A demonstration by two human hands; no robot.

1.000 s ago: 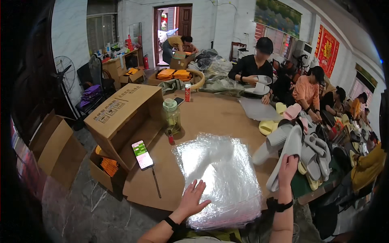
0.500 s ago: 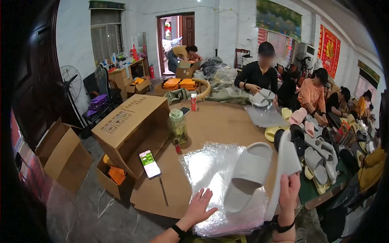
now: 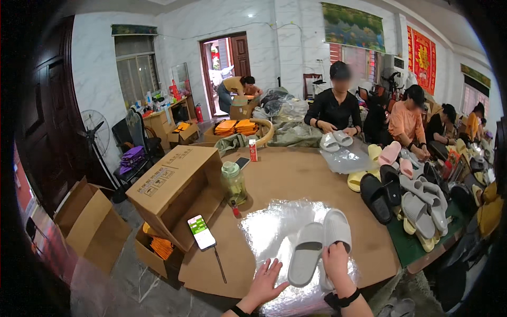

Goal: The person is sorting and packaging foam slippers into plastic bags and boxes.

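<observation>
Now right hand [image 3: 336, 262] grips grey slippers [image 3: 317, 248]; left hand [image 3: 265, 279] splayed on clear bags [image 3: 269, 227].

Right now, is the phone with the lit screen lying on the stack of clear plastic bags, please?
No, the phone lies on the brown cardboard, left of the clear plastic bags.

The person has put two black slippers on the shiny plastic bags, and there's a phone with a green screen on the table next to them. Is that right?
Not quite. The two slippers on the shiny plastic bags are pale grey, not black; the head view shows this. The right hand rests on one of them. The rest is right: a phone with a green screen lies on the table beside them.
</observation>
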